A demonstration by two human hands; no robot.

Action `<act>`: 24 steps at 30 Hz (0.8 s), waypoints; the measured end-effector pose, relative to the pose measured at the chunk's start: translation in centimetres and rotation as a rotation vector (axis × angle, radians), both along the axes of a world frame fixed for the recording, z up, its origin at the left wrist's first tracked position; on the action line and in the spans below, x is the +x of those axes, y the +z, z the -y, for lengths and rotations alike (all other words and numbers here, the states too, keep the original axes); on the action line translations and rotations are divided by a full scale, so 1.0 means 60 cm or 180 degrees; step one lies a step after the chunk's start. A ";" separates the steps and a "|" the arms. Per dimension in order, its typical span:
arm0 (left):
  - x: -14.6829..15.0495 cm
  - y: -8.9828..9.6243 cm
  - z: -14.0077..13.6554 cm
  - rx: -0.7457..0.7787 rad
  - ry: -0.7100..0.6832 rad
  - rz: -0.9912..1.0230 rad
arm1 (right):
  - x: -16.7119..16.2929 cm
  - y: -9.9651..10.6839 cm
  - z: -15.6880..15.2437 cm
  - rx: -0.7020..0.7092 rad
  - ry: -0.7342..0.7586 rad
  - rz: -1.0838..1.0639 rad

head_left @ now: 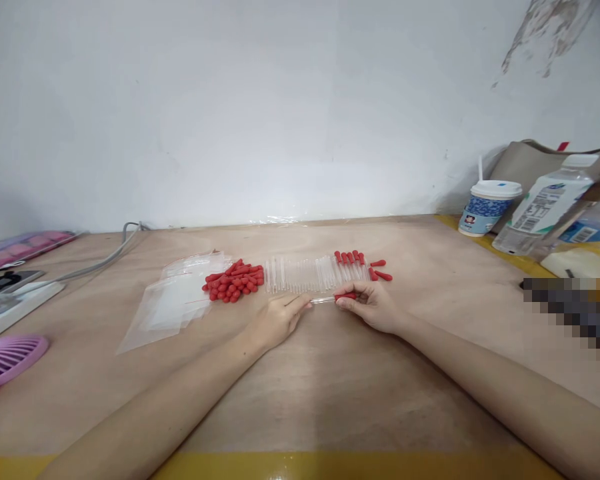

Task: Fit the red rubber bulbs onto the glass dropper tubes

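My left hand (283, 316) pinches one end of a clear glass dropper tube (323, 301) just above the table. At the tube's other end, my right hand (369, 305) grips a red rubber bulb (346, 297), which meets the tube. Behind my hands lies a row of clear tubes (300, 273), side by side. Several tubes at the row's right end carry red bulbs (349, 257). A few more red bulbs (383, 275) lie just right of them. To the left sits a pile of loose red bulbs (234, 281), partly over clear plastic bags (167, 300).
A paper cup with a straw (489, 208), a plastic bottle (545, 203) and a grey bag (523, 160) stand at the back right. On the left are a white power strip (25, 308), a grey cable (97, 261) and a pink fan (13, 360). A wall (280, 120) rises behind the table.
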State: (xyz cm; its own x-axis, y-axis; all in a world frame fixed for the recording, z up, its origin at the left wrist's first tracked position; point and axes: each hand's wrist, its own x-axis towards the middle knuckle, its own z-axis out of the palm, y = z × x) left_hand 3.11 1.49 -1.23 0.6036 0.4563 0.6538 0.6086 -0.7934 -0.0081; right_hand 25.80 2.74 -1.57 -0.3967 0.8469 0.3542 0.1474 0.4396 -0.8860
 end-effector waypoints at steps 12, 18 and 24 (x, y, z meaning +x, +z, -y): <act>0.005 -0.001 0.003 0.0068 -0.0187 0.0053 | -0.016 -0.007 0.009 0.0508 -0.0035 0.0362; 0.007 -0.001 0.005 0.0027 -0.0159 -0.0043 | -0.011 -0.008 0.006 0.0687 0.0048 0.0552; -0.002 -0.001 0.011 -0.0135 -0.0057 -0.0064 | 0.009 -0.004 0.002 0.0596 0.0035 0.0428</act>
State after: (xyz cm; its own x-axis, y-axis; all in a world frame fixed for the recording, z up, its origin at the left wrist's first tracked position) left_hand 2.97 0.82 -1.31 0.6248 0.4723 0.6217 0.5942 -0.8042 0.0136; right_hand 26.33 2.62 -1.83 -0.4598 0.7666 0.4482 0.2529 0.5968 -0.7615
